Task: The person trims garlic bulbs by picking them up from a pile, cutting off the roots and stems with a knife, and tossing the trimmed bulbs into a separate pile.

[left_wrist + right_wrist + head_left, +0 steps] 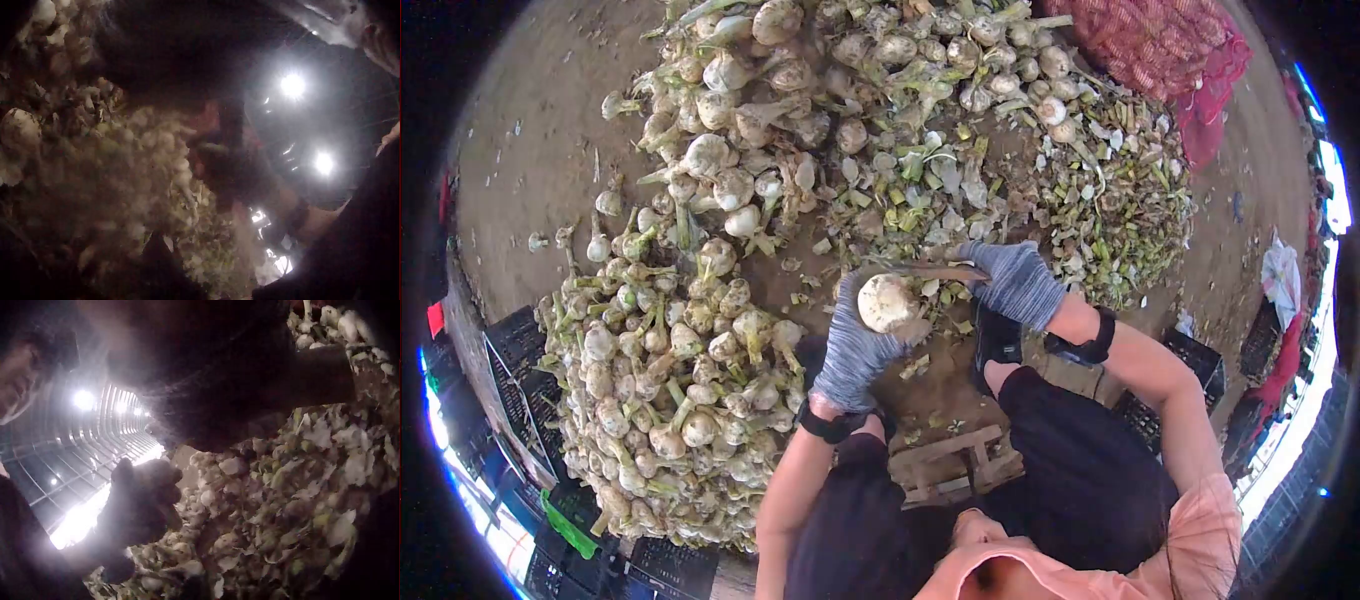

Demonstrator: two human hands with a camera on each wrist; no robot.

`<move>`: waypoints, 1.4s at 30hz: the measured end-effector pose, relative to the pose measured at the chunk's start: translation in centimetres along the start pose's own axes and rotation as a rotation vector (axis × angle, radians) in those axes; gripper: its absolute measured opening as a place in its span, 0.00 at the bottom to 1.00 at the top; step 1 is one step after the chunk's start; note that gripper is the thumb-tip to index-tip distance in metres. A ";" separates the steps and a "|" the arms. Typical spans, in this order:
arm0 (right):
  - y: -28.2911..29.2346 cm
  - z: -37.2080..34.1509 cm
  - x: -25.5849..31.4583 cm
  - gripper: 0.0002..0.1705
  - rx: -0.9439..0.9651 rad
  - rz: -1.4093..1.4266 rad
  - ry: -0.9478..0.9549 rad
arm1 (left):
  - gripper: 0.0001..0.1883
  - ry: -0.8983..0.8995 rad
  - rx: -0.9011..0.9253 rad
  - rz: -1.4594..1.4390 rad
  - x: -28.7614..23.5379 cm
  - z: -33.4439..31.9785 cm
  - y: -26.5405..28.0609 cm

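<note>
In the head view, my left hand (850, 350), in a grey striped glove, holds a round whitish garlic bulb (887, 303) with its cut side facing up. My right hand (1015, 285), gloved the same way, grips a knife (945, 271), whose brownish blade lies along the far edge of that bulb. Both hands are close together over the ground between my knees. Seen from the right wrist, the left hand (140, 500) is a dark shape against bright light. The left wrist view is dark and blurred, with the held bulb hidden there.
A large heap of garlic with stems (670, 370) lies at my left and continues ahead. Cut stems and leaf scraps (1115, 200) pile up at front right. Beyond them is a red mesh sack (1145, 40). Black crates (525, 375) stand at far left.
</note>
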State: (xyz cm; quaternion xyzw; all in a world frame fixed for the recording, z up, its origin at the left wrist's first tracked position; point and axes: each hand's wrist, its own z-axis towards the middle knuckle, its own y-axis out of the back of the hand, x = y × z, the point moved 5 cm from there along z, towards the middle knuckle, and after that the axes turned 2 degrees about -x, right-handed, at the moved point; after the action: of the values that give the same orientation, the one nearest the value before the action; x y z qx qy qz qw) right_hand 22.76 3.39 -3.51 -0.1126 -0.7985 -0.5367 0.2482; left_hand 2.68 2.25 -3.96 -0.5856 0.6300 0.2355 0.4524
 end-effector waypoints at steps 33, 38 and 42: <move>4.6 -2.2 -14.4 0.22 -0.141 -0.249 -0.496 | 0.15 -0.445 -0.079 1.304 -9.0 -5.3 5.1; 7.8 -0.2 -20.4 0.28 -0.612 -0.155 -0.718 | 0.28 0.045 -0.655 1.655 -12.3 -18.4 25.8; 6.5 1.9 -24.4 0.27 -0.621 -0.116 -0.793 | 0.30 0.118 -0.915 1.739 -17.6 -22.9 26.5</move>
State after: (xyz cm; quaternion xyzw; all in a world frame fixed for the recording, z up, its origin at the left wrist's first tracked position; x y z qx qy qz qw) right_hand 45.92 9.84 -11.51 -0.3315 -0.6390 -0.6779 -0.1496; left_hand -30.92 -2.10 15.78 -0.0474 0.7110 0.6778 -0.1811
